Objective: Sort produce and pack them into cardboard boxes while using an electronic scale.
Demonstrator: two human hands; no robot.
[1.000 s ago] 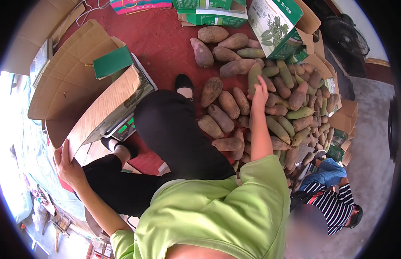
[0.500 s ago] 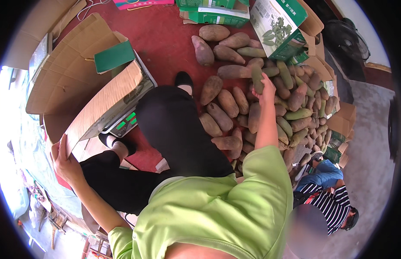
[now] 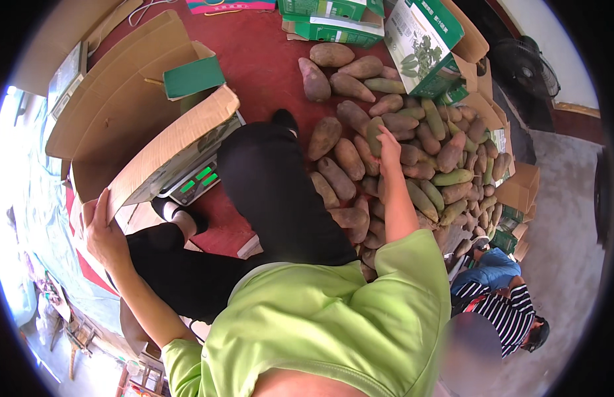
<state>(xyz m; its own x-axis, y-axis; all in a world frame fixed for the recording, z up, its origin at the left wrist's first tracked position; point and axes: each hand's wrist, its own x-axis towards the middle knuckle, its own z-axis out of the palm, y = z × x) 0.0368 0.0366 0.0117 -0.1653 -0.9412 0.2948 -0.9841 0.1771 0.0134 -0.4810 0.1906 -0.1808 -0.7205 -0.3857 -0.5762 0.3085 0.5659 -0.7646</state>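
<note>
My right hand (image 3: 389,149) is closed round a long green radish (image 3: 374,135), held over a pile of mud-coated, green and brown radishes (image 3: 349,159) on the red floor. At the far left, my left hand (image 3: 106,233) grips the near edge of an open cardboard box (image 3: 178,135), fingers over the rim and palm outside. The box stands on a scale (image 3: 196,185) with green lit displays. A green flap (image 3: 194,78) lies across the box's far corner, and the box wall hides most of what is inside.
Green and white cartons (image 3: 423,49) stand behind the pile, with more cartons (image 3: 330,18) farther back. A black fan (image 3: 524,66) is at the far right. Another person in a striped shirt (image 3: 505,317) crouches at the lower right. My bent legs (image 3: 280,192) lie between box and pile.
My right hand has moved left and slightly nearer with the green radish in it. The left hand keeps its hold on the box edge. The view has shifted slightly.
</note>
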